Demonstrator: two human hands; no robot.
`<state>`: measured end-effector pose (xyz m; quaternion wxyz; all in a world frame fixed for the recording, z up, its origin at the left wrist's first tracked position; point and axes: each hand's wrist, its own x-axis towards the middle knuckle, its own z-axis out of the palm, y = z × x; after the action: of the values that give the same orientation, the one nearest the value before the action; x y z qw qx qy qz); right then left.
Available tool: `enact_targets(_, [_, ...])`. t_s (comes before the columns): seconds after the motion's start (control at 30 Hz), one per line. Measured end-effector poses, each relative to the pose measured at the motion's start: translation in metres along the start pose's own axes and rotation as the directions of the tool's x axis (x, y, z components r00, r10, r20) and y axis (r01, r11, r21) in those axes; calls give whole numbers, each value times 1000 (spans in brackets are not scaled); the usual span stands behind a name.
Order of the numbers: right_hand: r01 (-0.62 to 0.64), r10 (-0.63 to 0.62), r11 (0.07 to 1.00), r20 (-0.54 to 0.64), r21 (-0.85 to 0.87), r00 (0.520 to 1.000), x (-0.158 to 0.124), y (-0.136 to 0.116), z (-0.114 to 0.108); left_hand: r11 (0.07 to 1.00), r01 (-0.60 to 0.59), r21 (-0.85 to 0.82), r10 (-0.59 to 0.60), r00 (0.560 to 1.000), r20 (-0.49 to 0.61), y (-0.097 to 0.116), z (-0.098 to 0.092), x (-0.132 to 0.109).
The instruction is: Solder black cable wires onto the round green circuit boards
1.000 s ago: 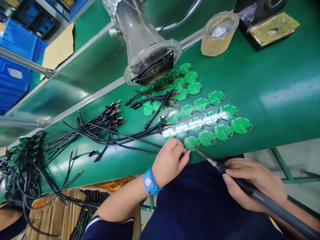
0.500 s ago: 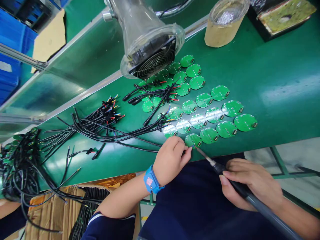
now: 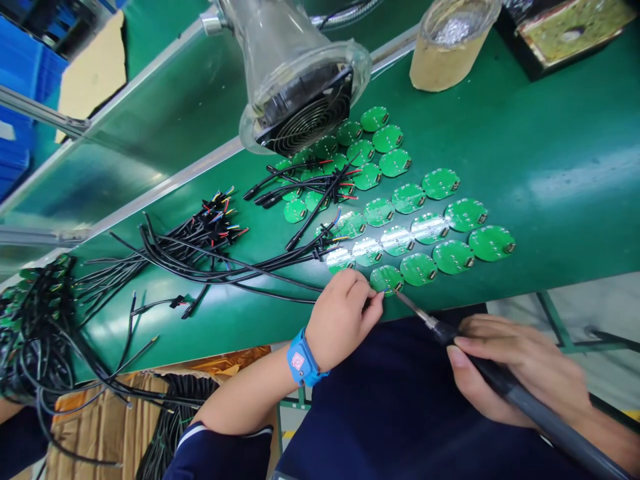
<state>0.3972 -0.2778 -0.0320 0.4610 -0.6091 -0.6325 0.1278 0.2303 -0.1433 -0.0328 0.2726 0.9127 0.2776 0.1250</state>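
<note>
Your bench [image 3: 540, 227] brightly lit, reflections pointing to light from above. White glare band washes out middle row of your circuit boards [image 3: 399, 241]; paler sheen at bench's right. Your right hand [image 3: 525, 373] softly blurred, left hand [image 3: 345, 307] crisper. Navy shirt [image 3: 390, 400] near-black, detail lost. Wide lens stretches your picture's edges.

Counted four round green circuit boards [image 3: 453, 257] in the nearest row, five in the next, one black-and-grey soldering iron [image 3: 517, 398], one black wire-grilled fan [image 3: 313, 120], one tan open-topped container [image 3: 443, 63], one blue wristband [image 3: 304, 360]. Could not count the tangled black cables [image 3: 43, 347].
</note>
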Motion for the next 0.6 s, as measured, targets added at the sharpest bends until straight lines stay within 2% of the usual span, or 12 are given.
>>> enact_targets(0.17, [42, -43, 998, -4, -42, 999, 7, -3, 4, 999, 31, -24, -32, 999, -29, 2, 0, 2])
enact_targets(0.47, [95, -87, 985, 60, -142, 994, 0, -7, 10, 996, 91, 0, -91, 995, -42, 4, 4, 4])
enact_targets(0.6, [62, -55, 991, 61, -122, 997, 2, -9, 8, 995, 100, 5, -99, 994, -41, 6, 2, 6])
